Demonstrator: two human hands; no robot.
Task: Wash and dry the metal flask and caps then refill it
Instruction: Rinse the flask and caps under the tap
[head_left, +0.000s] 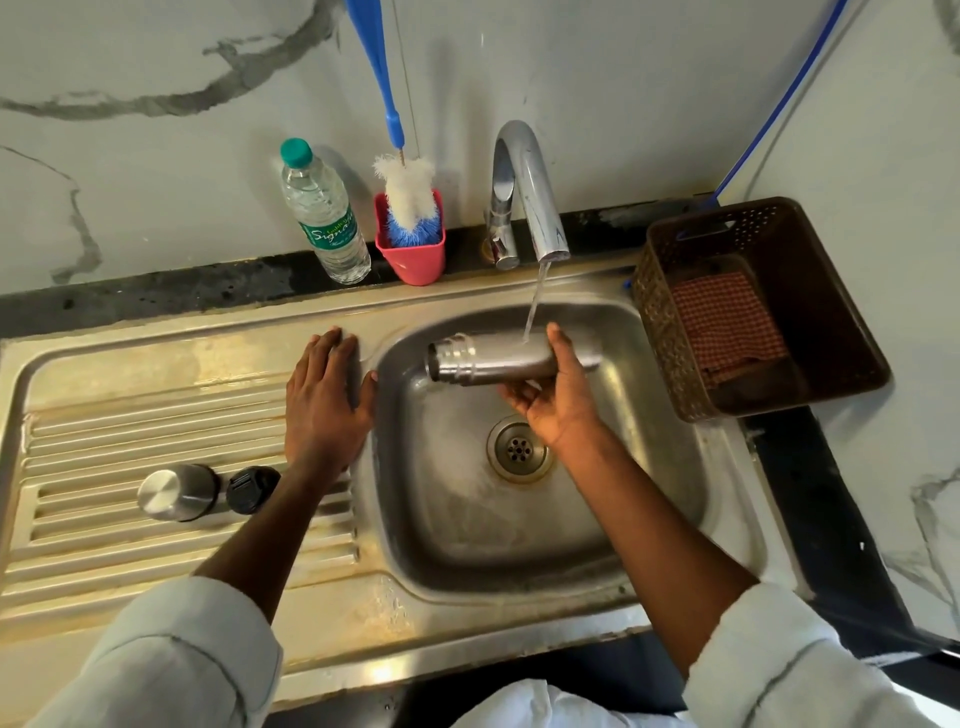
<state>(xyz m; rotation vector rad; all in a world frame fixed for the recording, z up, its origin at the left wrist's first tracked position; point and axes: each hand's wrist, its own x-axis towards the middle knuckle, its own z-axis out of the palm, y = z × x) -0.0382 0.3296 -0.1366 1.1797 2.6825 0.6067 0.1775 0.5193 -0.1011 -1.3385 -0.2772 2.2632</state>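
As water runs from the tap (524, 192), the right hand (558, 395) curls its grip around the metal flask (493, 358), held sideways beneath the tap to rinse. Left of the tap, the left hand (324, 400) rests flat, holding nothing, apparently steadying; both caps (179, 491) wait farther left.

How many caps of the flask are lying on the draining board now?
2: the metal cap and the black cap stand side by side on the ridged draining board, left of the basin, near the left forearm. None seems hidden.
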